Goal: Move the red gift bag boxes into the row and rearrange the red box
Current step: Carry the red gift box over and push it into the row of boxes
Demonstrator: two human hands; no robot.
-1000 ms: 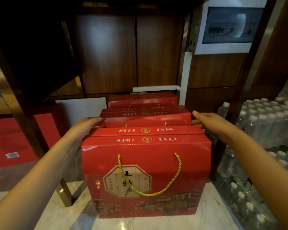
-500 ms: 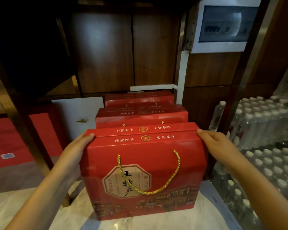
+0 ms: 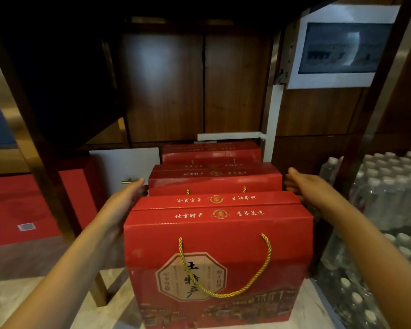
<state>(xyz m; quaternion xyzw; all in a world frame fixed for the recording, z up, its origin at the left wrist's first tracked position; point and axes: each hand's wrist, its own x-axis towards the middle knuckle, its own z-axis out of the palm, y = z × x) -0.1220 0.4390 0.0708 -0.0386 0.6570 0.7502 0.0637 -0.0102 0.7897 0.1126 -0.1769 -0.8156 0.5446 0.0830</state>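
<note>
Three red gift bag boxes stand one behind another on the floor, running away from me. The front box (image 3: 218, 233) has a gold rope handle and an octagonal label. Behind it stands the second box (image 3: 214, 180), then the third box (image 3: 211, 153) near the wooden wall. My left hand (image 3: 126, 200) reaches past the front box, its flat fingertips at the second box's left edge. My right hand (image 3: 311, 188) is stretched out flat beside the second box's right side. Neither hand has its fingers closed around anything.
Shrink-wrapped packs of water bottles (image 3: 389, 198) are stacked close on the right. A white panel with a brass handle (image 3: 126, 167) leans left of the row, beside a dark wooden leg (image 3: 45, 162) and red carpet (image 3: 22, 205). The floor (image 3: 10, 295) is pale marble.
Half a second ago both hands held the front box by its sides. They have let go and moved forward to the sides of the second box.
</note>
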